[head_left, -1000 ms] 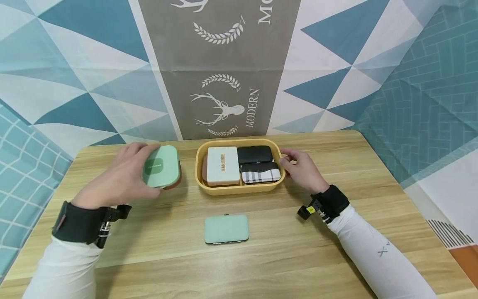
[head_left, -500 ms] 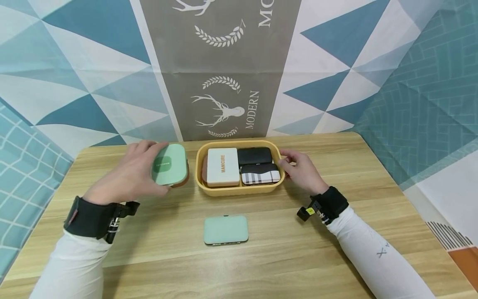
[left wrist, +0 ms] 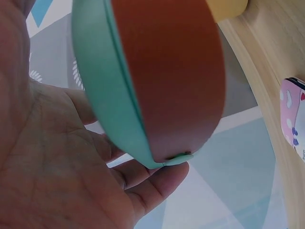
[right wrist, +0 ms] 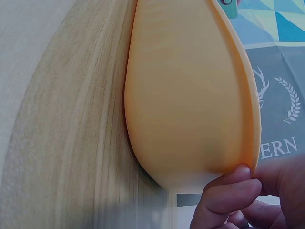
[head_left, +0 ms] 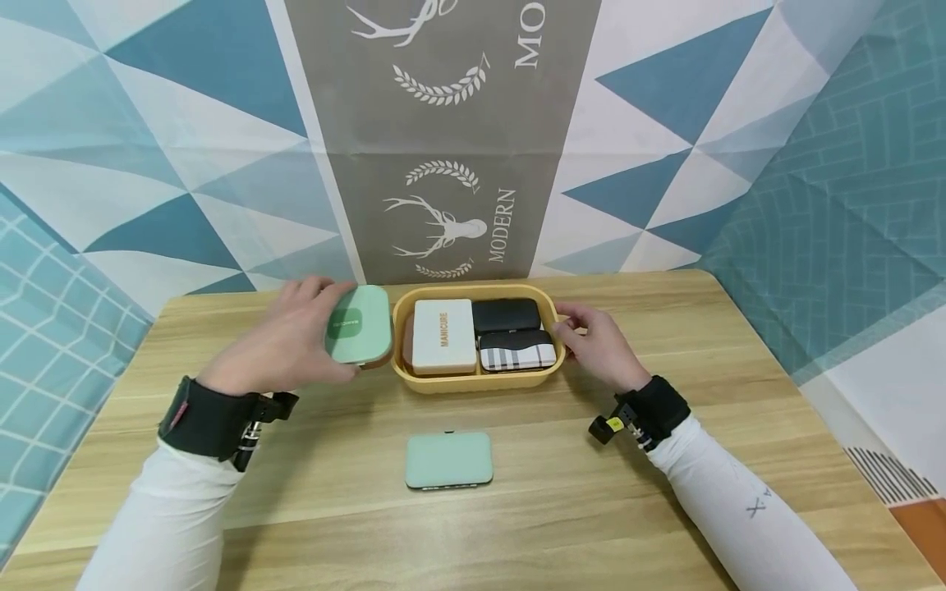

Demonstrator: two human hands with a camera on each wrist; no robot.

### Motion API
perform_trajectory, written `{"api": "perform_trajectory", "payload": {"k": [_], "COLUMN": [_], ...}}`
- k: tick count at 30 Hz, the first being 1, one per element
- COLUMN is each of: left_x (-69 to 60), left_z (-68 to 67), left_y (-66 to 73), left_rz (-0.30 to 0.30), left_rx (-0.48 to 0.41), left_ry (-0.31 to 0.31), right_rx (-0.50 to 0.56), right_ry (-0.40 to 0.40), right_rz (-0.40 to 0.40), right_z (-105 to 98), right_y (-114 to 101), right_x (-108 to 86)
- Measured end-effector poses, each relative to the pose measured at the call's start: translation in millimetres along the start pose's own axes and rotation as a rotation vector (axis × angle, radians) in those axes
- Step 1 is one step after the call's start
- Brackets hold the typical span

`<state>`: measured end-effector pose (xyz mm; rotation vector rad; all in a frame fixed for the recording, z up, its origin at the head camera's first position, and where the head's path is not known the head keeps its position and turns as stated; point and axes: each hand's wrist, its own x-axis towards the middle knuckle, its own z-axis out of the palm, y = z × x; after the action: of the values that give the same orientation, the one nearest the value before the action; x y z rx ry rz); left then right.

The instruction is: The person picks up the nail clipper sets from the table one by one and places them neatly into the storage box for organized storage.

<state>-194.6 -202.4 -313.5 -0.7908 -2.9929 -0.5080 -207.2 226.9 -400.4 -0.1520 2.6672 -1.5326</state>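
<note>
My left hand [head_left: 288, 345] grips a box [head_left: 373, 324] with a mint-green lid and a brown base, just left of the yellow basket [head_left: 473, 385]. In the left wrist view, the brown base [left wrist: 176, 81] faces the camera and a small green clasp shows at its end. My right hand [head_left: 599, 349] pinches the basket's right-hand rim between thumb and fingers. Inside the basket sit a white box [head_left: 443, 349] lettered MANICURE, a black case [head_left: 506, 315] and a black-and-plaid case [head_left: 517, 358]. Something brownish [head_left: 408, 341] shows partly beside the white box.
A flat mint-green case [head_left: 448, 460] lies on the wooden table [head_left: 517, 533] in front of the basket. Part of a pink patterned item [left wrist: 291, 112] appears at the left wrist view's edge. A patterned wall covering [head_left: 443, 107] rises behind the table.
My left hand has carried the green-lidded box to the right, closer to the basket. The right hand keeps its hold on the rim, and the head view has tilted slightly.
</note>
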Motion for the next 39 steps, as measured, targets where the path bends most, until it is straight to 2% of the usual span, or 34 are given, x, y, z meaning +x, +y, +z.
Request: {"api": "perform_trajectory", "payload": {"k": [9, 18, 39], "left_x": [11.6, 25.2, 54.1], "left_z": [1.0, 8.6, 14.9], "left_y": [12.3, 21.0, 49.2], "left_rz": [0.011, 0.02, 0.028], "left_rx": [0.001, -0.018, 0.008], "left_ry": [-0.003, -0.018, -0.008], "right_rx": [0.001, 0.003, -0.01], "right_ry": [-0.002, 0.002, 0.015], "right_rz": [-0.005, -0.006, 0.013], "right_z": [-0.3, 0.4, 1.3], "right_y": [-1.9, -0.6, -3.0], "right_x": [-1.7, -1.5, -1.4]}}
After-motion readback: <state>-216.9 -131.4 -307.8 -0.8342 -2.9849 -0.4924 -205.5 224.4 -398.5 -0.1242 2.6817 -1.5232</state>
